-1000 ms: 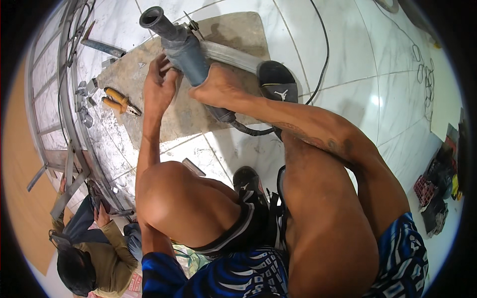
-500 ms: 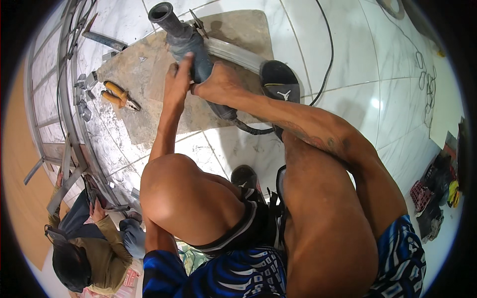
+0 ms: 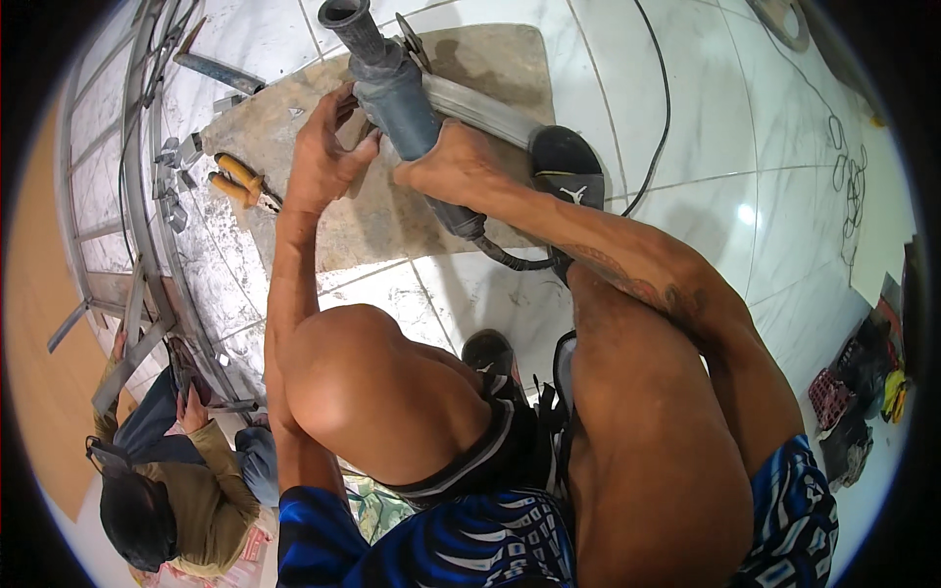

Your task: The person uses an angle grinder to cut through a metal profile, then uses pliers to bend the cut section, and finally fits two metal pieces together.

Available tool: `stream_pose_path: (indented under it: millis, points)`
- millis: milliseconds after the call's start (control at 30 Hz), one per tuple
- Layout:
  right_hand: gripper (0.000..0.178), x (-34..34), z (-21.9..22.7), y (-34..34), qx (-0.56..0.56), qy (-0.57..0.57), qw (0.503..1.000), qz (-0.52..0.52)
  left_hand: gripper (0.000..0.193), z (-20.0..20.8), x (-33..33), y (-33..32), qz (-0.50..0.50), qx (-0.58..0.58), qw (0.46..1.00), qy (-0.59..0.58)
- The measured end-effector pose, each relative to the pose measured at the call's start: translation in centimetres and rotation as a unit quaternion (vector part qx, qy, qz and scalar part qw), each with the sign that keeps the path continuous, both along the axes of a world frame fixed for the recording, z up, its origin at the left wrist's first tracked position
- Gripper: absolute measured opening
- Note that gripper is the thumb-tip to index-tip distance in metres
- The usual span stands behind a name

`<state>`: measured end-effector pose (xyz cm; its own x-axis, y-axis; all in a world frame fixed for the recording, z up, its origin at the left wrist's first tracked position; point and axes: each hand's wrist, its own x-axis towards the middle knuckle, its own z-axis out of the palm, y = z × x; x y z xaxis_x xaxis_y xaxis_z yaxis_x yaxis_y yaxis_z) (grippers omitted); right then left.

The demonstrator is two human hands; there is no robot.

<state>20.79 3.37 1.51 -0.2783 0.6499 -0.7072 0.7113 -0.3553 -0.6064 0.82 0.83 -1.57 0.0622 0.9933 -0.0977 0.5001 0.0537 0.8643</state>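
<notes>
My right hand (image 3: 451,167) is wrapped around the grey-blue body of an angle grinder (image 3: 407,118). Its black flared end points up and away, and a thin disc (image 3: 412,44) shows edge-on at the far end. Just left of the tool, my left hand (image 3: 328,152) has thumb and fingers apart, its fingertips close to the grinder's body; whether they touch it is unclear. A pale metal bar (image 3: 480,110) runs from beside the disc to my sandal (image 3: 564,157), which covers the bar's near end. The work lies over a dusty grey-brown board (image 3: 265,132).
Yellow-handled pliers (image 3: 240,183) lie left of my left hand, near several cut metal pieces (image 3: 173,211). A metal frame (image 3: 137,186) stands along the left. At lower left, a co-worker (image 3: 186,490) handles metal strips. A black cable (image 3: 667,108) curves across the tiles at right.
My left hand has come off the grinder toward the left, and its fingers have spread. My right hand keeps its hold. The whole view has shifted slightly.
</notes>
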Motion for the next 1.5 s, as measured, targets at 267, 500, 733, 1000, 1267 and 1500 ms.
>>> stream_pose_path:
  millis: [267,500,733,1000,1267,1500]
  points:
    - [0.043,0.4,0.3,0.0,0.016,0.002,1.0,0.009,0.056,-0.1,0.2,0.8,0.018,-0.007,0.999,0.03]
    - [0.04,-0.2,0.0,-0.3,0.032,-0.002,0.999,0.002,0.051,-0.7,0.1,0.5,0.045,0.03,0.998,0.041]
    - [0.044,0.2,0.1,-0.1,0.017,0.014,1.0,-0.003,0.035,-1.1,1.6,-1.1,0.113,-0.084,0.99,-0.004]
    - [0.05,-0.5,-0.6,-0.9,0.015,-0.031,0.999,0.017,0.044,-1.2,4.7,-2.2,0.241,-0.252,0.888,-0.302]
    - [0.039,-0.7,-3.3,-1.4,0.054,0.002,0.999,0.005,0.053,0.0,7.9,-0.5,0.178,-0.284,0.93,-0.153]
    - [0.041,-0.5,-3.5,-1.5,0.056,0.001,0.998,0.003,0.05,-2.1,7.3,-0.6,0.178,-0.27,0.93,-0.175]
